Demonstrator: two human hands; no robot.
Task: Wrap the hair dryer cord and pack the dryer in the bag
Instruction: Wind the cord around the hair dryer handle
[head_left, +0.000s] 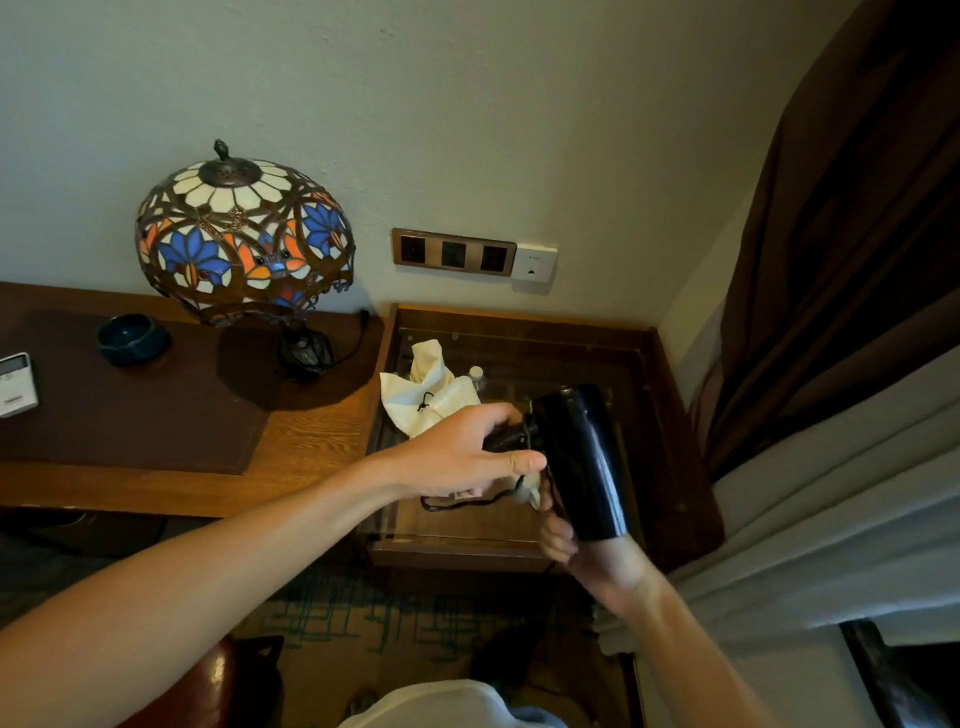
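A stained-glass lamp (244, 239) stands beside a teal bowl (132, 338).

I think I am in a hotel room: a colored glass lamp (244, 239) on a wood desk (311, 441), wall plugs (453, 252), brown curtains (852, 249), patterned carpet (363, 613)

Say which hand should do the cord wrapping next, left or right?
Left, probably. The right hand grips the hair dryer from below, steadying it. The left hand is at the handle end, nearest the loose cord, so it looks freer to wind.
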